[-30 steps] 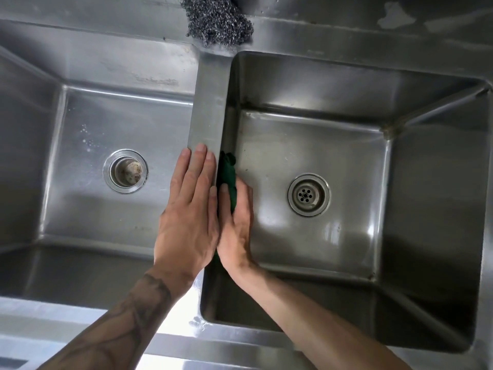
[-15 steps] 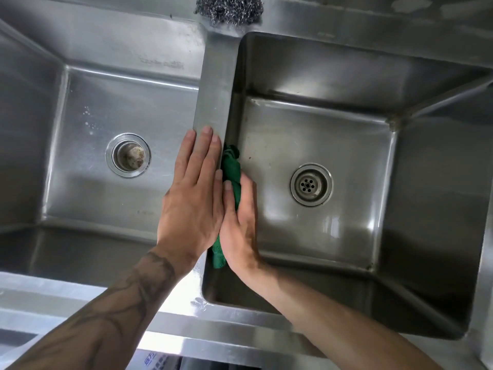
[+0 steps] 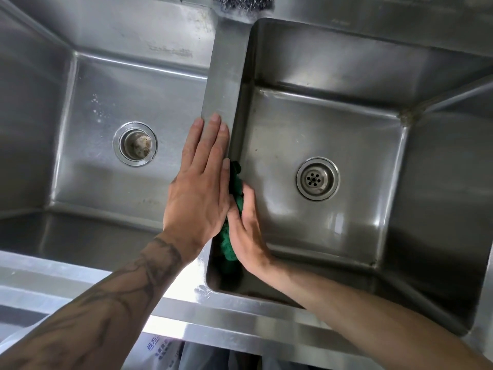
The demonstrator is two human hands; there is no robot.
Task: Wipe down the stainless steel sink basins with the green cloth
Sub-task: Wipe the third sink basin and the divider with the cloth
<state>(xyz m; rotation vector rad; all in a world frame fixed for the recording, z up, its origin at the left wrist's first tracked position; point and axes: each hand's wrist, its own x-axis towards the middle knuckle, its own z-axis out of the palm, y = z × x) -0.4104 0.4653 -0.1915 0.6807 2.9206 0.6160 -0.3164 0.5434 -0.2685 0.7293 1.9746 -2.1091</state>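
A stainless steel double sink fills the view, its two basins split by a flat divider that runs from the front rim to the back ledge; the left hand lies flat and open on the near part of this divider, palm down, fingers straight and together, fingertips pointing toward the back, gripping nothing; the forearm behind it carries dark tattoo lines and crosses the front rim of the sink; the right hand reaches into the right basin and presses the green cloth against that basin's left wall, just below the divider's edge; its fingers are extended and laid flat over the cloth rather than curled round it, so the cloth is pinned between palm and steel; the cloth is bunched, showing above the fingertips and again below the heel of the hand near the basin's front left corner; the two hands sit just beside each other, nearly touching along the divider's right edge; the right basin's drain strainer lies in the middle of its floor, well apart from the cloth; the left basin has an open drain in its floor and a scatter of pale droplets toward the back left; a steel wool scourer rests on the back ledge at the far end of the divider, cut by the top edge of the view.
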